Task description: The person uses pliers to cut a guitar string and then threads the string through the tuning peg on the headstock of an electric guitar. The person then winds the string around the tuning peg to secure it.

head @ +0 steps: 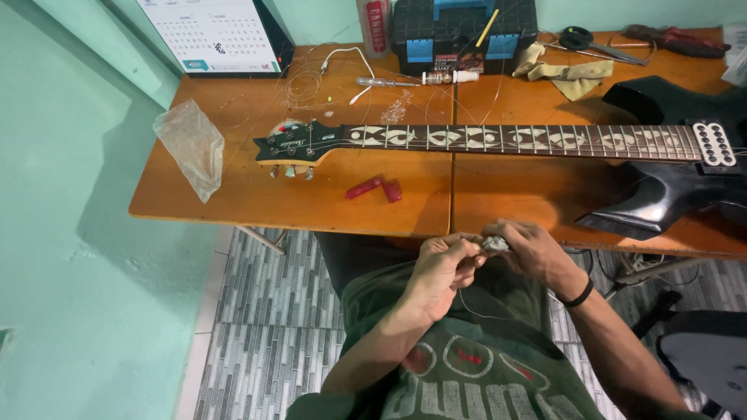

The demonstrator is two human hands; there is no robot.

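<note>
Nearest the camera: both hands are meeting over the lap, just below the near edge of the tabletop.
Left hand: it is curling closed, its fingertips pinching the small pale wad from the 9 o'clock side.
Right hand: it is closing on the same wad from the 3 o'clock side; a dark band is circling the wrist.
Held thing: the wad is sitting between the two hands, touching both, about equally near each; it is looking whitish-grey and crumpled, too small to tell its material.
Thin wire: a fine pale strand is trailing from the hands toward 6 o'clock over the green shirt.
Direction to the guitar: the black electric guitar is lying at 12 o'clock from the hands, well apart.
Long axis: its neck is running 9 to 3 o'clock, the headstock at 9 o'clock.
Neck look: pale inlays are marking the dark fretboard.
Nearby: a red clip-like piece is lying at 11 o'clock from the hands.
</note>
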